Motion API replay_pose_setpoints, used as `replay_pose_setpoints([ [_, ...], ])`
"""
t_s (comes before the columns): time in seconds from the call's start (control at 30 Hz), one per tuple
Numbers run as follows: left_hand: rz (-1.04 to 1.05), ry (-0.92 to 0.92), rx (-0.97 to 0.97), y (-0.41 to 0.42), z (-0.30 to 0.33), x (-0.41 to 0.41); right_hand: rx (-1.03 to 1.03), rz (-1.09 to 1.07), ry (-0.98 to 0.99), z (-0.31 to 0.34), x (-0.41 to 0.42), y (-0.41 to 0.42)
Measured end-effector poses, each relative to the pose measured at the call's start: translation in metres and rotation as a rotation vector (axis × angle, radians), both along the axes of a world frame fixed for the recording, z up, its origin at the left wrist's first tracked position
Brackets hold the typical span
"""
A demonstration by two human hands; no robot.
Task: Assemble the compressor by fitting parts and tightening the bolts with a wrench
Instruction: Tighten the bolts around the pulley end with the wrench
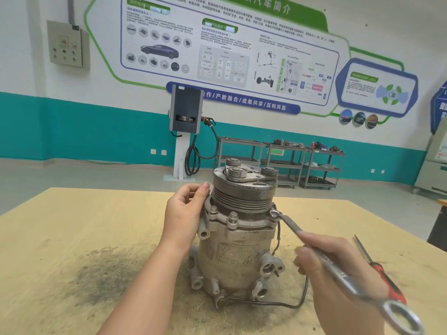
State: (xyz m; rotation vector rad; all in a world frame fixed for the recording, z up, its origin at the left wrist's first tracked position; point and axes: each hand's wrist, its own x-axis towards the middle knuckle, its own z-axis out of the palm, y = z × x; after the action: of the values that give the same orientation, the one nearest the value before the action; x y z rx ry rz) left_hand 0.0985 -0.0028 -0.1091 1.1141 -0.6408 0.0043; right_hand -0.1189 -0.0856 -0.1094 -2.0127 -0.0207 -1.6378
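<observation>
A dirty grey compressor (238,240) stands upright on the wooden table (72,226), pulley end up. Bolts (233,217) sit in its upper flange. My left hand (186,213) rests against the compressor's left side at the flange, fingers curved round the rim below the pulley. My right hand (336,269) grips the shaft of a long steel wrench (321,255). The wrench's far end sits on a bolt at the right side of the flange (274,213); its ring end sticks out toward me at the lower right.
A red-handled screwdriver (377,269) lies on the table to the right of my right hand. A black cable (278,303) trails from the compressor's base. A dark stain (101,274) marks the table at left. Carts and a charging post stand beyond the table.
</observation>
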Motion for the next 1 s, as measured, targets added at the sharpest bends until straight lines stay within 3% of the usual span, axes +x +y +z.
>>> replay_pose_setpoints([
  [0.17,-0.012,-0.005,-0.006,0.000,-0.001,0.002,-0.082,0.084,0.036,0.012,0.028,0.026],
  [0.4,0.009,-0.010,0.027,-0.001,0.002,0.002,0.026,-0.091,0.296,0.021,0.080,0.049],
  [0.63,-0.007,-0.008,0.004,-0.001,-0.002,0.002,-0.060,0.042,-0.187,0.035,0.050,0.035],
  [0.77,0.015,-0.010,-0.009,-0.001,-0.002,0.000,0.417,0.177,-0.390,0.044,0.035,0.013],
  [0.9,0.016,0.019,-0.025,-0.001,0.000,-0.001,0.866,0.256,-0.344,0.044,0.034,-0.015],
  [1.0,0.012,0.033,-0.018,-0.002,0.000,-0.001,1.057,0.376,-0.335,0.039,0.038,-0.030],
])
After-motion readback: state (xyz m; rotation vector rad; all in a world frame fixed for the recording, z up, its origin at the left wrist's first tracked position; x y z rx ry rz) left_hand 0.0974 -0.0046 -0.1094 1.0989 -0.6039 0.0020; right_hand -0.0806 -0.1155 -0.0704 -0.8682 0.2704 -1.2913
